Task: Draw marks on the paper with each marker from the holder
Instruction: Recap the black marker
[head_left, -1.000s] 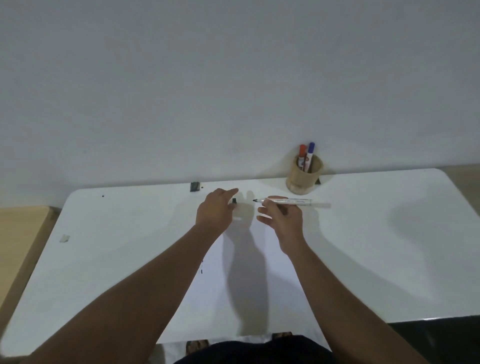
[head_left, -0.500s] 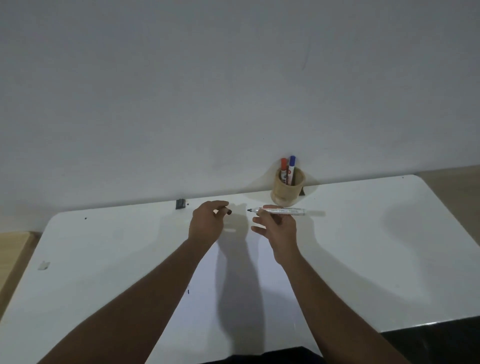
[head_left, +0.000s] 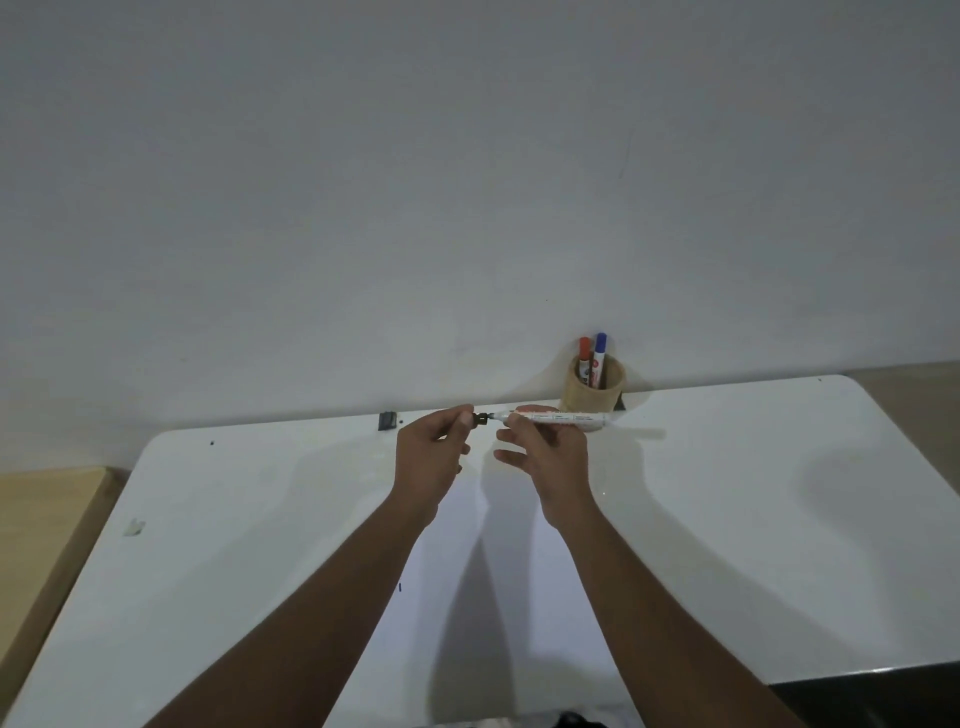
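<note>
My right hand (head_left: 545, 452) holds a white marker (head_left: 561, 419) level above the table, its tip pointing left. My left hand (head_left: 431, 457) pinches the marker's small black cap (head_left: 479, 418), which meets the tip. The white paper (head_left: 498, 597) lies on the table under my forearms, with a small dark mark (head_left: 400, 587) near its left edge. A round wooden holder (head_left: 597, 392) stands at the wall behind my right hand, with a red-capped marker (head_left: 585, 356) and a blue-capped marker (head_left: 601, 356) upright in it.
The white table (head_left: 779, 519) has rounded corners and butts against a plain wall. A small dark block (head_left: 387, 420) sits at the back edge, left of my hands. A scrap (head_left: 134, 527) lies near the left edge. A wooden surface (head_left: 41, 519) adjoins on the left.
My left hand has brought the black cap rightwards until it meets the marker's tip; a gap lay between them before. The camera has tilted up, showing more wall.
</note>
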